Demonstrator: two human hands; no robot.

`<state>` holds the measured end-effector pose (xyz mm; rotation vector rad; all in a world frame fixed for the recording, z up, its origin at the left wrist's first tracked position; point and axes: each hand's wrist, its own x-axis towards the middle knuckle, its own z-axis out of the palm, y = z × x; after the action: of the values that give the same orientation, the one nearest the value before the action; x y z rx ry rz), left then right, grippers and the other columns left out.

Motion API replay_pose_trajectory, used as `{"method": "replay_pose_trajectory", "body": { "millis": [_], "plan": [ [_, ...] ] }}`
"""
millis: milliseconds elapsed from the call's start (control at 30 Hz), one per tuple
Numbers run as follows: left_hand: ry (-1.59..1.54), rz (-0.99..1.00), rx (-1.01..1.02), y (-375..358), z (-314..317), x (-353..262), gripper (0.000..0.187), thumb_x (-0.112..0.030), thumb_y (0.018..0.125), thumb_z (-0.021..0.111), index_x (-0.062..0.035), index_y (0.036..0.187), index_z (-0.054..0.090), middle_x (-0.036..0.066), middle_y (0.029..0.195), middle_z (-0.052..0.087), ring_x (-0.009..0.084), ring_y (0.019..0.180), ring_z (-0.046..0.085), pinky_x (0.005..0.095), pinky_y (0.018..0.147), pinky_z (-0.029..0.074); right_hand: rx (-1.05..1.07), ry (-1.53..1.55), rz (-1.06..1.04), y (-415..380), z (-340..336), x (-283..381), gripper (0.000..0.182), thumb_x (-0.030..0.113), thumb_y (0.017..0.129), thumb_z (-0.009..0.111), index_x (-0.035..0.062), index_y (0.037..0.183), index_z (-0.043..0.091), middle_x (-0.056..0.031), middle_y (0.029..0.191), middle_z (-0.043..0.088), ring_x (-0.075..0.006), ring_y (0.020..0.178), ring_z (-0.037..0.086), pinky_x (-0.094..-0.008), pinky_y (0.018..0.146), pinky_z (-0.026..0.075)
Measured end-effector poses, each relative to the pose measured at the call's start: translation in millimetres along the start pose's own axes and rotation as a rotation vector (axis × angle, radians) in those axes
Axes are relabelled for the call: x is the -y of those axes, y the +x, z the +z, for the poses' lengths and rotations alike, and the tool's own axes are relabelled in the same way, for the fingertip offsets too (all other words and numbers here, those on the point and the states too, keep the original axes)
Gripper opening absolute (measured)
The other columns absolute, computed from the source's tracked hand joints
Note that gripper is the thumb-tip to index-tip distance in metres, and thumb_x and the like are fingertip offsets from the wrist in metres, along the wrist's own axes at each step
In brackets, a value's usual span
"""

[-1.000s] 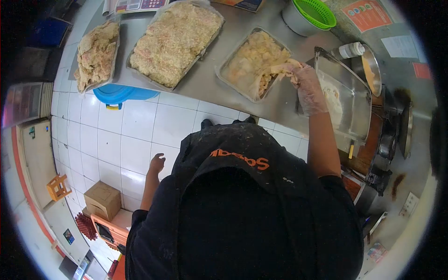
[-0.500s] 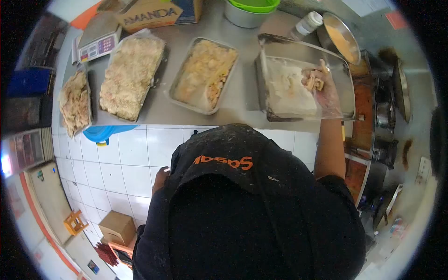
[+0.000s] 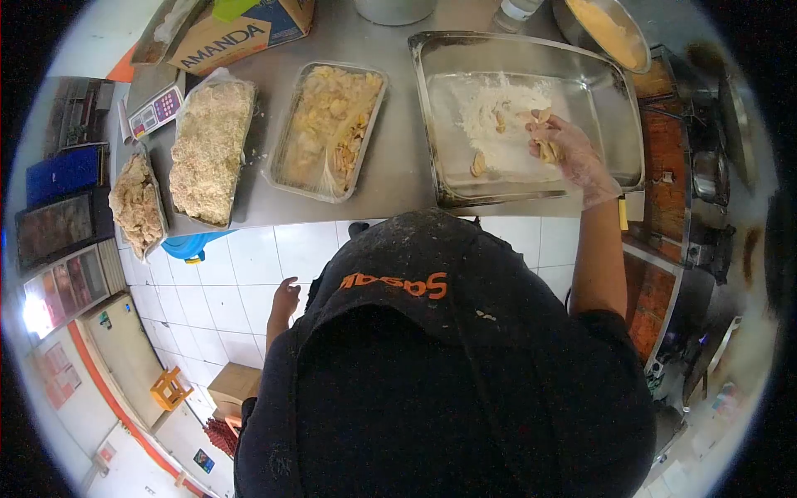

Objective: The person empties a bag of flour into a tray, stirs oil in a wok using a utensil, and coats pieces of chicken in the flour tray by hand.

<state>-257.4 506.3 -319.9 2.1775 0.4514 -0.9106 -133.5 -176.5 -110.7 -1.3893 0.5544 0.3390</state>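
Head view: upper right of frame, gloved right hand (image 3: 573,158) closed on battered pieces (image 3: 546,149) over flour (image 3: 498,116) in steel tray (image 3: 531,195), placed for coating. Lower left, left hand (image 3: 284,299) hanging loosely open, empty.

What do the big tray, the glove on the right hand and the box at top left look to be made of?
Tray: seemingly stainless steel, bare and shiny, its walls throwing glare and reflections.
Glove: thin clear plastic film by the look, crinkled, with the right hand showing through.
Box: brown cardboard, matte, printed with blue lettering.
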Motion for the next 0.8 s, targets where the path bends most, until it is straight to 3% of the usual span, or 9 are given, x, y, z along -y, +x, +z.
{"method": "replay_pose_trajectory", "body": {
  "millis": [133,200,267,333,400,500,567,733,800],
  "plan": [
    [-0.063,0.059,0.02,5,14,17,0.035,-0.014,0.084,0.056,-0.0076,0.118,0.053,0.013,0.076,0.063,0.0201,0.062,0.06,0.0318,0.058,0.047,0.083,0.144,-0.145,6,-29,-22,0.053,0.017,0.079,0.065,-0.0021,0.125,0.045,-0.0082,0.109,0.054,-0.0158,0.085,0.056,-0.025,0.075,0.049],
    [0.039,0.12,0.013,-1,19,16,0.034,-0.013,0.084,0.055,-0.0061,0.118,0.053,0.014,0.076,0.063,0.0209,0.064,0.06,0.0326,0.059,0.048,0.021,-0.038,-0.136,11,-41,-29,0.043,0.014,0.08,0.064,-0.0031,0.117,0.049,-0.006,0.106,0.056,-0.0137,0.092,0.057,-0.0257,0.088,0.047],
    [0.136,0.187,0.003,-6,22,13,0.033,-0.011,0.085,0.054,-0.0046,0.118,0.053,0.014,0.076,0.063,0.0216,0.065,0.061,0.0333,0.06,0.048,-0.097,-0.197,-0.086,14,-40,-28,0.041,0.013,0.081,0.063,-0.0027,0.116,0.049,-0.006,0.106,0.056,-0.0137,0.093,0.057,-0.0256,0.087,0.047],
    [0.176,0.02,0.054,-8,24,18,0.034,-0.008,0.085,0.054,-0.0019,0.118,0.052,0.014,0.077,0.064,0.0216,0.067,0.06,0.0338,0.062,0.048,-0.215,-0.359,-0.037,13,-39,-28,0.039,0.012,0.081,0.062,-0.0022,0.116,0.05,-0.0061,0.105,0.056,-0.0137,0.094,0.057,-0.0254,0.086,0.048],
    [0.097,-0.033,0.097,-5,23,33,0.035,-0.008,0.085,0.055,-0.0011,0.119,0.051,0.014,0.077,0.064,0.0198,0.067,0.06,0.0325,0.06,0.048,-0.201,-0.138,-0.11,9,-36,-28,0.035,0.014,0.084,0.062,0.0005,0.114,0.052,-0.0054,0.102,0.057,-0.0132,0.093,0.057,-0.024,0.08,0.05],
    [0.089,0.177,0.117,1,24,69,0.037,-0.011,0.085,0.056,-0.0022,0.121,0.051,0.013,0.077,0.064,0.019,0.064,0.059,0.0321,0.057,0.047,-0.253,0.04,-0.141,4,-29,-25,0.031,0.016,0.084,0.062,0.0018,0.111,0.054,-0.0037,0.099,0.058,-0.0118,0.088,0.058,-0.0224,0.075,0.051],
    [0.08,-0.085,0.06,-5,17,60,0.038,-0.015,0.085,0.057,-0.0049,0.121,0.051,0.012,0.076,0.063,0.019,0.061,0.059,0.0327,0.054,0.047,-0.295,0.017,-0.123,4,-24,-19,0.031,0.016,0.085,0.061,0.0012,0.111,0.054,-0.0036,0.097,0.058,-0.0114,0.086,0.058,-0.022,0.072,0.051],
    [-0.05,-0.154,0.049,-3,18,69,0.039,-0.019,0.084,0.058,-0.0086,0.121,0.052,0.011,0.075,0.063,0.0194,0.057,0.058,0.0333,0.052,0.046,-0.288,0.115,-0.062,14,-45,-27,0.037,0.012,0.084,0.058,-0.001,0.118,0.05,-0.005,0.1,0.057,-0.0132,0.085,0.06,-0.0197,0.075,0.049],
    [-0.027,-0.15,0.06,6,22,85,0.039,-0.019,0.084,0.058,-0.0091,0.121,0.052,0.011,0.074,0.063,0.0195,0.057,0.058,0.0335,0.052,0.046,-0.177,-0.005,-0.157,10,-42,-27,0.039,0.01,0.084,0.057,-0.0016,0.12,0.048,-0.004,0.094,0.058,-0.012,0.084,0.059,-0.0197,0.074,0.047]
  ]
}}
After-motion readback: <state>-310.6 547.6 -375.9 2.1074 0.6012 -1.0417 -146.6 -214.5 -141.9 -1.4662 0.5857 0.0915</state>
